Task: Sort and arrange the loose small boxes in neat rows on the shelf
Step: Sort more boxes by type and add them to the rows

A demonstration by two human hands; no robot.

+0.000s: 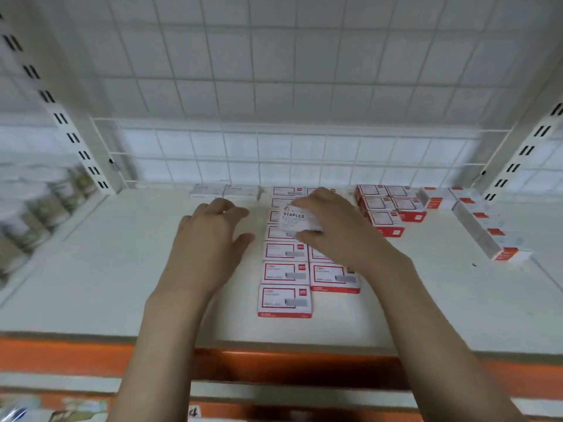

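Nearest, an orange metal front edge point(76, 357) along a flat white shelf board point(91, 269), both forearms reaching over it. Then two neat columns of small white cardboard staple boxes with red borders point(285, 300) lying flat mid-shelf and running toward the back, the left column reaching closer to the front edge than the right. Left hand point(207, 242) held just left of those columns, palm down, fingers loosely spread and lightly curled, grasping nothing; whether touching the board, impossible to tell. Right hand point(332, 226) over the middle of the columns, thumb and fingers pinching a small white box printed STAPLES point(297, 219), raised and tilted with its printed face toward the camera. Further right, a tidy block of red-and-white boxes point(387, 208), partly stacked two high. At far right, a loose slanting line of long white boxes with red ends point(484, 233), well apart from the neat columns. Against the back, a pair of pale grey-white boxes point(225, 191) side by side, and behind everything a white wire grid panel point(274, 153) between slotted white uprights point(61, 117). Blurred goods point(39, 214) on the neighbouring shelf to the left.
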